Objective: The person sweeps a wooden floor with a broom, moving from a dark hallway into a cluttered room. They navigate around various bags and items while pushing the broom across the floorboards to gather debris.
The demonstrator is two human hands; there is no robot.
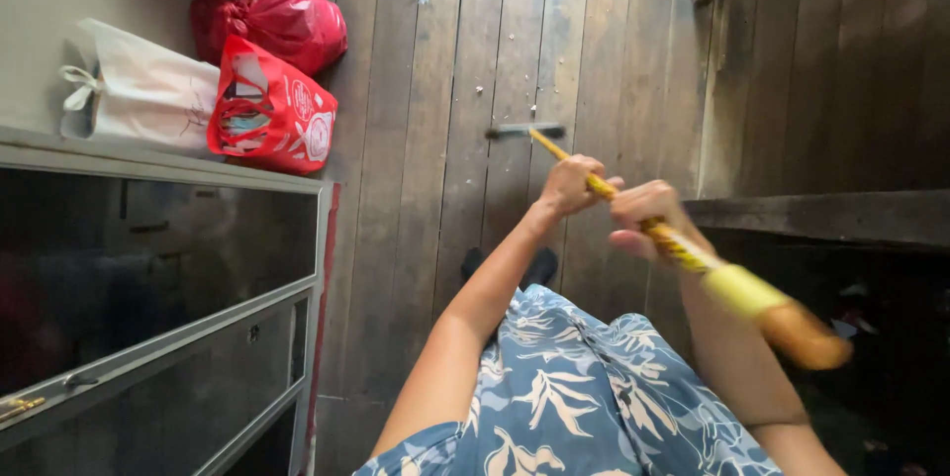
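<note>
I hold a long broom with a yellow patterned handle [683,250] in both hands. My left hand [571,185] grips the handle lower down, nearer the head. My right hand [646,211] grips it higher up, close beside the left. The narrow grey broom head [524,130] rests on the wooden plank floor [445,90] ahead of my dark-socked feet. The handle's top end [792,323] is thick, yellow and orange, and blurred near the camera. Small pale specks of debris lie scattered on the planks around the broom head.
A glass-fronted metal cabinet [158,268] stands at the left. Behind it lie a white paper bag [139,90], a red printed bag [272,105] and a red plastic sack [277,16]. A dark wooden wall and ledge [821,214] run along the right.
</note>
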